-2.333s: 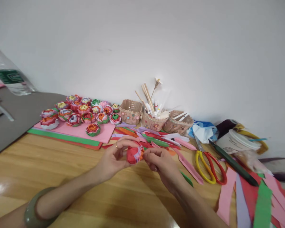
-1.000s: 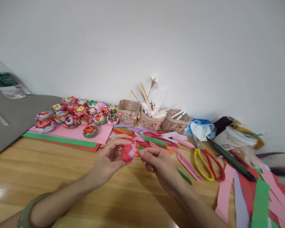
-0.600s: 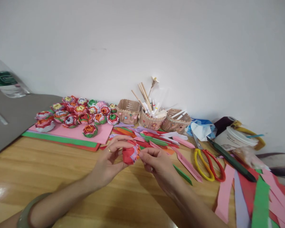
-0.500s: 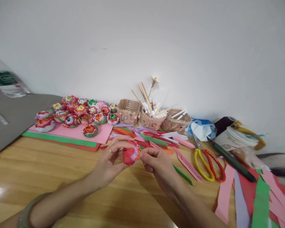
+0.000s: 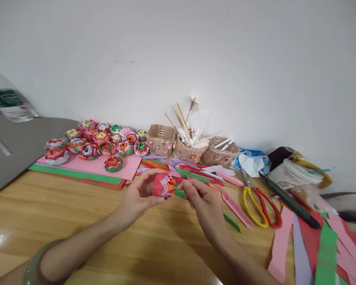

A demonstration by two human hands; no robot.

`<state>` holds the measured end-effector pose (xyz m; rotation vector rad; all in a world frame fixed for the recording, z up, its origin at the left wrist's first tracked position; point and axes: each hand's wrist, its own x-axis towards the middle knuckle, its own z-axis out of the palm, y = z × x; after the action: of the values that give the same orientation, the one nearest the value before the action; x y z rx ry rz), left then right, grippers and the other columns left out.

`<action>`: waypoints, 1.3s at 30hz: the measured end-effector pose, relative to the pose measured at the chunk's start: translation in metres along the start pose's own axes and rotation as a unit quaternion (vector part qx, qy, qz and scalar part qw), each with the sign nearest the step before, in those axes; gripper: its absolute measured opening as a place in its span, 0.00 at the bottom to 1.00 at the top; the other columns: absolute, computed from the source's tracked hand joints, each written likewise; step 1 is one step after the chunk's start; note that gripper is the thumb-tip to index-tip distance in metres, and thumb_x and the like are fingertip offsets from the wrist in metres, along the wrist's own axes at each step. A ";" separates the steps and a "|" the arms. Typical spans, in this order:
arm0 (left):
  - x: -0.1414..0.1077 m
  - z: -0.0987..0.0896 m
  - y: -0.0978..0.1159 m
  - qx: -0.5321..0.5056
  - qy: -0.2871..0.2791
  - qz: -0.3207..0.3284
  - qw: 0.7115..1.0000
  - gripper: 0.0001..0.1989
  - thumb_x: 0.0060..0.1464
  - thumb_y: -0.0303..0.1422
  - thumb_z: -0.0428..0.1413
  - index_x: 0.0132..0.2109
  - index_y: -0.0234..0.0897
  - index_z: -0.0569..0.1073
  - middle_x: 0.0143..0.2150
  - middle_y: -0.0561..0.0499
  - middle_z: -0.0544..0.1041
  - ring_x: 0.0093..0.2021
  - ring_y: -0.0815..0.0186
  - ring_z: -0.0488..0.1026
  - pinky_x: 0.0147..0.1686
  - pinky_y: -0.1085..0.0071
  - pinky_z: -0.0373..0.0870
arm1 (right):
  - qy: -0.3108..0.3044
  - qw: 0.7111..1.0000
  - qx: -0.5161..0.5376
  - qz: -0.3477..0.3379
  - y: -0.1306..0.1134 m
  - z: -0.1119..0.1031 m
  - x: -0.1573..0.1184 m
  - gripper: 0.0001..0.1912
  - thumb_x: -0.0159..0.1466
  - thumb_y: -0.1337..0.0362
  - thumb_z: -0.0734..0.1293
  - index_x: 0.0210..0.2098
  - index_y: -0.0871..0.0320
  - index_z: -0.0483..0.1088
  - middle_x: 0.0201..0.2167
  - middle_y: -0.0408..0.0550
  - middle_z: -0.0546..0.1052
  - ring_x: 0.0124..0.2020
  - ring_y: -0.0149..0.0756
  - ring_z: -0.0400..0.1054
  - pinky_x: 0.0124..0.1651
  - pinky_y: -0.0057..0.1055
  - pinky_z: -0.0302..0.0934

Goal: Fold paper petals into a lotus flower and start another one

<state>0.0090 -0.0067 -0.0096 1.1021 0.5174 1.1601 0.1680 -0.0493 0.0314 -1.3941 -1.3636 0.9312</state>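
A paper flower (image 5: 163, 186) in red, lilac and orange is held between the thumb and fingers of my left hand (image 5: 138, 194), which wears a ring. Just to its right is my right hand (image 5: 203, 202), thumb and index finger pinched together and a small gap from the orange petals. Whatever may be in that pinch is too small to make out. Behind both hands lies a heap of folded paper strips (image 5: 192, 172) in pink, green, red, orange and lilac.
Several finished paper flowers (image 5: 106, 148) stand on a stack of coloured sheets (image 5: 77, 171) at the left. Along the wall are decorated baskets (image 5: 161, 140), one with sticks and pens. Scissors (image 5: 262, 206), a dark green cutter (image 5: 290, 200), a lidded cup (image 5: 295, 174) and cut strips (image 5: 326, 249) lie right.
My right hand has drawn slightly away from the flower to the right. The flower has turned a little in my left hand, so more of its orange centre shows.
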 end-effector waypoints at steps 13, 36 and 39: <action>-0.004 -0.002 0.006 -0.142 -0.017 -0.159 0.977 0.15 0.50 0.38 0.57 0.44 0.35 0.75 0.36 0.45 0.79 0.32 0.64 0.76 0.28 0.71 0.75 | 0.003 0.994 0.015 -0.110 0.004 0.001 -0.003 0.07 0.62 0.63 0.62 0.35 0.55 0.72 0.28 0.43 0.71 0.29 0.31 0.63 0.31 0.26 0.55; 0.000 -0.006 0.000 0.059 -0.063 0.037 0.996 0.21 0.41 0.26 0.63 0.46 0.46 0.74 0.47 0.49 0.74 0.45 0.62 0.71 0.43 0.70 0.69 | -0.070 0.978 0.146 0.133 -0.001 0.004 0.003 0.09 0.51 0.60 0.67 0.23 0.61 0.72 0.14 0.37 0.61 0.17 0.22 0.48 0.20 0.24 0.42; -0.001 -0.007 -0.002 0.067 -0.069 0.041 0.994 0.21 0.41 0.25 0.63 0.45 0.46 0.75 0.49 0.48 0.72 0.46 0.61 0.71 0.43 0.69 0.69 | -0.039 0.996 0.050 0.057 -0.001 0.006 0.001 0.07 0.53 0.65 0.64 0.22 0.60 0.70 0.17 0.39 0.65 0.20 0.25 0.54 0.23 0.24 0.49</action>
<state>0.0040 -0.0047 -0.0144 1.3208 0.4511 1.1239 0.1619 -0.0480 0.0310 -1.3834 -1.2878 1.1243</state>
